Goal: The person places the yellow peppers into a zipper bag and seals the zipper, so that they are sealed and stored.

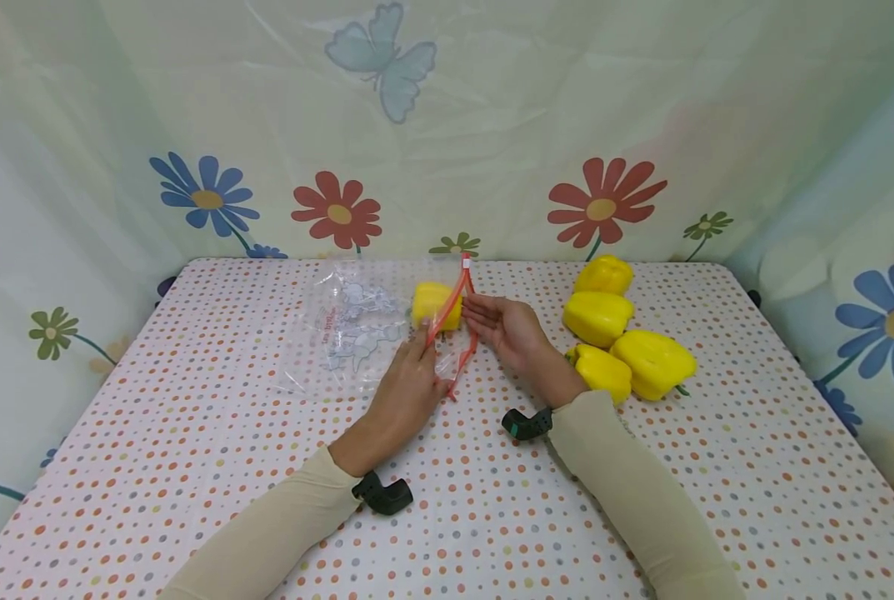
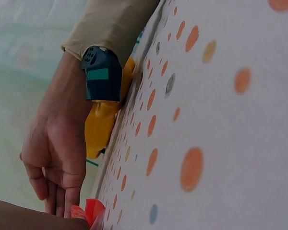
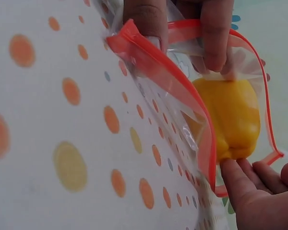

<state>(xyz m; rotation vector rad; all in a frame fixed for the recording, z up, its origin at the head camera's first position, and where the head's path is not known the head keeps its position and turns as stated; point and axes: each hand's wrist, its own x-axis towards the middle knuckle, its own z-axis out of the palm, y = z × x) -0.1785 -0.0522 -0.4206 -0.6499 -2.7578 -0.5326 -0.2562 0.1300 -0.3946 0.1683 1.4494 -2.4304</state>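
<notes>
A clear plastic zip bag (image 1: 372, 333) with a red-edged mouth (image 3: 182, 86) lies on the table, its opening facing right. My left hand (image 1: 409, 387) grips the rim at the near side, thumb (image 3: 146, 24) at one corner and fingers over the upper edge, and the mouth gapes. Just inside the mouth sits a yellow bell pepper (image 3: 233, 115). My right hand (image 1: 510, 329) reaches to the opening with its fingers extended, the fingertips (image 3: 230, 167) touching the pepper's end. In the left wrist view, the right hand (image 2: 60, 148) shows palm and fingers beyond the red rim (image 2: 93, 211).
Several more yellow bell peppers (image 1: 599, 318) lie grouped to the right of my right forearm. A dotted cloth (image 1: 229, 433) covers the table. A curtain with printed flowers (image 1: 491, 108) hangs behind it and at both sides.
</notes>
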